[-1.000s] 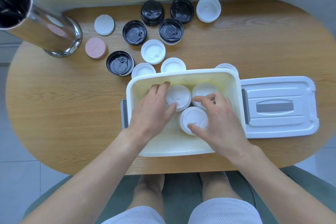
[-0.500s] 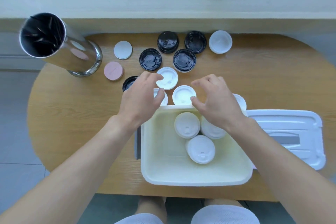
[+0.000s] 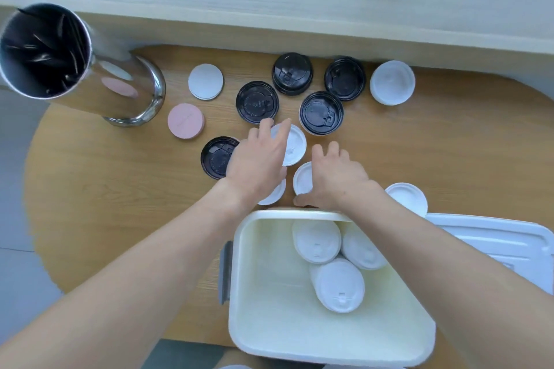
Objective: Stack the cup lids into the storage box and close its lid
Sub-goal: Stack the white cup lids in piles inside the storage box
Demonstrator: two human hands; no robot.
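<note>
The white storage box (image 3: 239, 278) stands open at the table's near edge, with three white cup lids (image 3: 340, 284) lying in it. Its flat lid (image 3: 494, 243) rests to the right. My left hand (image 3: 257, 159) stretches past the box, its fingers straight across a white lid (image 3: 296, 144); another white lid (image 3: 274, 196) shows under its wrist. My right hand (image 3: 332, 180) covers a white lid (image 3: 301, 180), thumb at that lid's near edge. Several black lids (image 3: 257, 102) and two more white lids (image 3: 392, 82) lie around.
A tall steel cylinder (image 3: 99, 81) stands at the far left of the oval wooden table (image 3: 105, 204). A flat white disc (image 3: 205, 81) and a pink disc (image 3: 186, 121) lie beside it. A pale wall ledge runs behind the table.
Both hands left the box and moved forward over the white lids behind it. The view tilted toward the far side of the table.
</note>
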